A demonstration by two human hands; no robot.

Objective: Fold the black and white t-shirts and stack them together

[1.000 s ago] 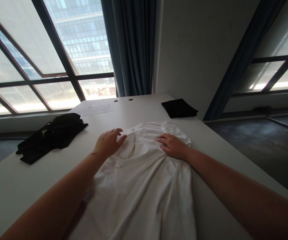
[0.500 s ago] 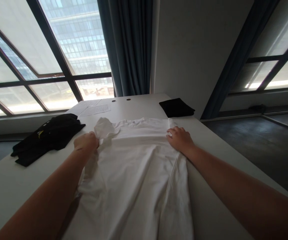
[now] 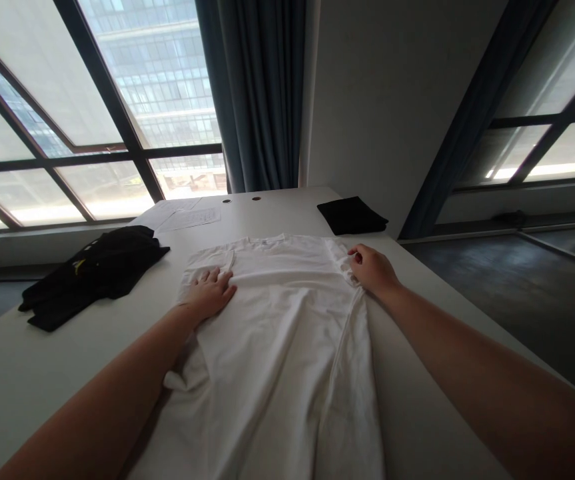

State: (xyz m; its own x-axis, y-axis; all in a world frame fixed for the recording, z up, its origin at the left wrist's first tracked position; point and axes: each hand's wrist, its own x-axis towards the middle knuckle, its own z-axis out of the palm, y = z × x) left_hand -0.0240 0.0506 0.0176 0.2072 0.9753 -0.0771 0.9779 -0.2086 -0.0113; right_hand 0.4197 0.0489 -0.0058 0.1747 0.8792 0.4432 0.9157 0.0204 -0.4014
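Observation:
A white T-shirt (image 3: 272,320) lies spread on the white table, its collar at the far end and its body wrinkled toward me. My left hand (image 3: 210,293) rests flat on the left sleeve area, fingers spread. At the right shoulder, my right hand (image 3: 373,267) is closed, its fingers pinching the bunched edge of the right sleeve. The shirt's lower hem is out of view.
On the white table (image 3: 427,347), a black garment with a small yellow mark (image 3: 97,273) lies at the left. A folded black cloth (image 3: 352,215) sits at the far right, and paper sheets (image 3: 192,219) at the far left.
My left hand has let go of the left sleeve, moved right and opened flat on it; the sleeve now lies flatter. My right hand has shifted slightly right and closed on the right sleeve.

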